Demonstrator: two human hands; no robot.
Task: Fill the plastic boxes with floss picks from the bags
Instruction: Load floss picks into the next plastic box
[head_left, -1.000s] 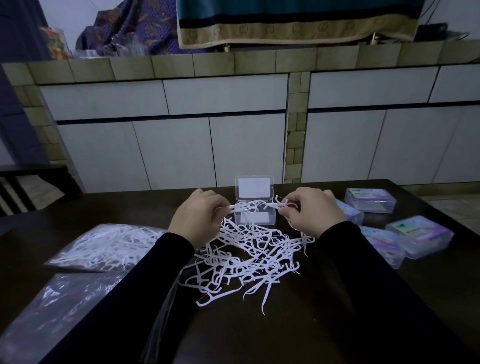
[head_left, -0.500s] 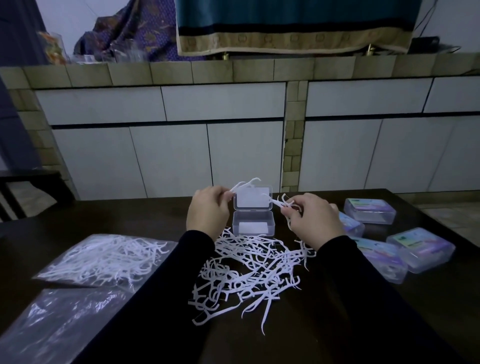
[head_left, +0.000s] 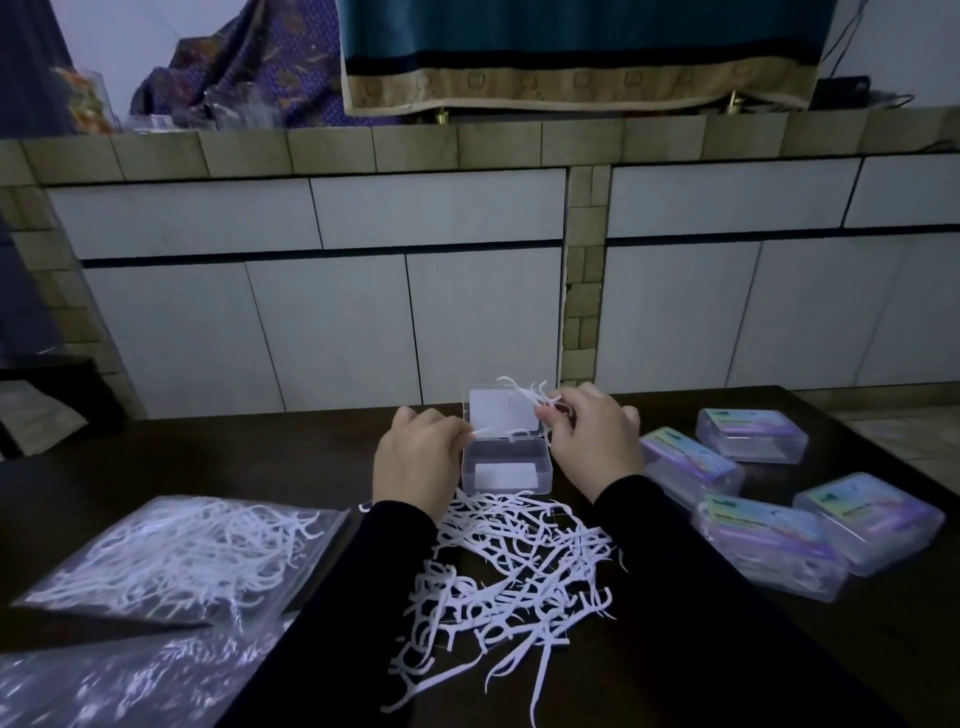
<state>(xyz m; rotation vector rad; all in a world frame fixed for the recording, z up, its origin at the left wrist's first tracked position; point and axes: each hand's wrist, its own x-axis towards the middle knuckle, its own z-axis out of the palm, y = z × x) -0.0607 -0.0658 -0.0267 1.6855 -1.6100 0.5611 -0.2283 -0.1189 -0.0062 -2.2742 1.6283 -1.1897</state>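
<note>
1. Holding a small bunch of white floss picks (head_left: 530, 396) in your right hand (head_left: 592, 441), you pinch them between thumb and fingers so their forked heads fan up over the open box's raised lid.
2. Your left hand (head_left: 415, 457) has its fingers curled at the box's left edge and pinches one thin pick (head_left: 480, 432) whose tip points over the box.
3. The open box (head_left: 506, 467) is clear plastic with a hinged lid standing upright at its far side; a white label shows on the lid and another through the bottom of the tray. It sits on the dark table (head_left: 234, 457) between your two hands.
4. The loose pile of floss picks (head_left: 509, 571) lies on the table just in front of the box, between your black sleeves: thin white pieces, each a tapered handle with a small C-shaped head, tangled at all angles.
5. A clear plastic bag (head_left: 176, 556) with more white picks inside lies flat to your left; a second crumpled clear bag (head_left: 104, 680) lies nearer you, its contents hard to make out.
6. Four closed boxes (head_left: 753, 434) rest to your right, clear with purple and pastel labels on the lids, grouped near each other.
</note>
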